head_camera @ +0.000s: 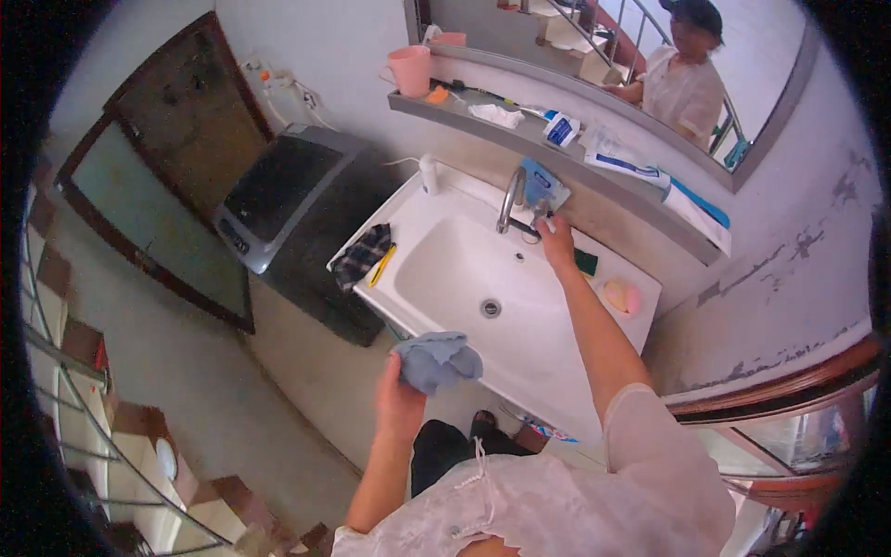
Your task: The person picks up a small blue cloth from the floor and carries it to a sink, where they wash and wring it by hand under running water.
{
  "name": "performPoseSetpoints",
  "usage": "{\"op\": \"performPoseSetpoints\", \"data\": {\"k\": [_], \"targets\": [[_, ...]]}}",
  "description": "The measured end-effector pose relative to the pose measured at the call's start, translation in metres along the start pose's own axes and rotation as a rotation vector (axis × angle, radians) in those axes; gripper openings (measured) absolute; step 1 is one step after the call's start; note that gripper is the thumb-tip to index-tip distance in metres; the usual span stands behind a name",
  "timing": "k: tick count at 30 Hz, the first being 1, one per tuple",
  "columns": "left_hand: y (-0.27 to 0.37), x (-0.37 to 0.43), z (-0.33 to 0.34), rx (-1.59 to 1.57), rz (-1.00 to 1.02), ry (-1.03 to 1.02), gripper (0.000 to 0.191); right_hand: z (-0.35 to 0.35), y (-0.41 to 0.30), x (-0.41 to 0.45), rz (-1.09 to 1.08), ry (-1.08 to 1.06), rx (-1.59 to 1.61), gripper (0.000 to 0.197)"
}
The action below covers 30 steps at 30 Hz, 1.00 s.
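A crumpled blue-grey cloth (438, 362) is in my left hand (401, 400), in front of the near edge of the white washbasin (445, 278). My right hand (557, 240) reaches to the back of the basin, beside the curved metal faucet (512, 198); its fingers are at a small thing by the faucet's base, and whether they grip it I cannot tell. Behind them a blue packet (544, 182) leans at the wall. A dark green scouring pad (585, 262) and a pink and yellow sponge-like item (621, 297) lie right of my right hand.
On the basin's left rim lie a dark checked cloth (365, 254) and a yellow-handled tool (383, 266); a white bottle (428, 175) stands behind. A shelf (487, 129) with a pink mug (409, 71) and tubes runs below the mirror (759, 76). A washing machine (299, 202) stands left.
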<state>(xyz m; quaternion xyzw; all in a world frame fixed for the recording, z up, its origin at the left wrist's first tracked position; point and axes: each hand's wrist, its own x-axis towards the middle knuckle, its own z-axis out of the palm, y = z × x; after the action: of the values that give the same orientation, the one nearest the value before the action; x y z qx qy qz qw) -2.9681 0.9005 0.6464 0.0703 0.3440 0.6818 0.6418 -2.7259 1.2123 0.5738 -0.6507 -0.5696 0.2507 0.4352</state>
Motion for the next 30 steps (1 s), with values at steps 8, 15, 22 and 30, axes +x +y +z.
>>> {"op": "performPoseSetpoints", "data": {"k": [8,15,22,30], "targets": [[0.01,0.139,0.02,0.183,-0.224,-0.284,0.035,0.016,-0.023,0.01,-0.071,-0.207,-0.249,0.055],[-0.024,0.226,0.049,0.29,-0.431,-0.315,0.036,-0.012,-0.008,0.018,-0.117,-0.192,-0.232,0.045],[-0.067,0.253,0.062,0.499,-0.414,-0.264,0.025,0.036,0.036,-0.07,0.23,0.365,0.074,0.034],[-0.089,0.269,0.003,1.17,0.004,-0.603,0.028,0.058,-0.013,-0.125,0.682,-0.026,1.038,0.025]]}}
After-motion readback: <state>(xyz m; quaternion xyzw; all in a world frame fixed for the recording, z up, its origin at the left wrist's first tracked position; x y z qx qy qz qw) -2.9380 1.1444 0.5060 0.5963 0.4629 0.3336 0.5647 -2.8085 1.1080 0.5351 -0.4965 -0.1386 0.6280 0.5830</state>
